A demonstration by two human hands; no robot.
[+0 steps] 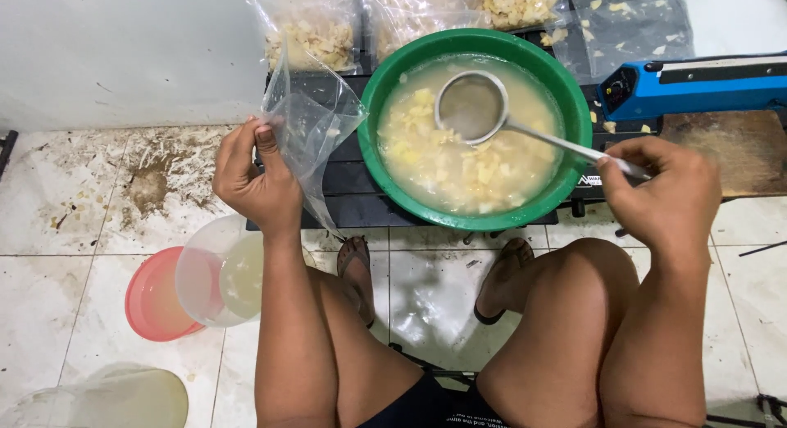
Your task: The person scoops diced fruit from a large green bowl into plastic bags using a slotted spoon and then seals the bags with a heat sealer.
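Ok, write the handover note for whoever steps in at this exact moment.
Left hand: holds a clear plastic bag open beside the green basin.
Right hand: grips the metal strainer ladle, its bowl in the cloudy liquid with pale chunks.
Done: filled bags lie behind the basin.
Left: held bag looks empty; basin well filled. Blue sealer sits right.

Blue heat-sealer bar cut off by right edge. Filled clear plastic bags cropped by top edge. Metal ladle handle end hidden inside right hand. Green round plastic basin bottom hidden under cloudy liquid. Pale round lid cut by bottom edge. Pink round lid partly hidden behind clear plastic container.
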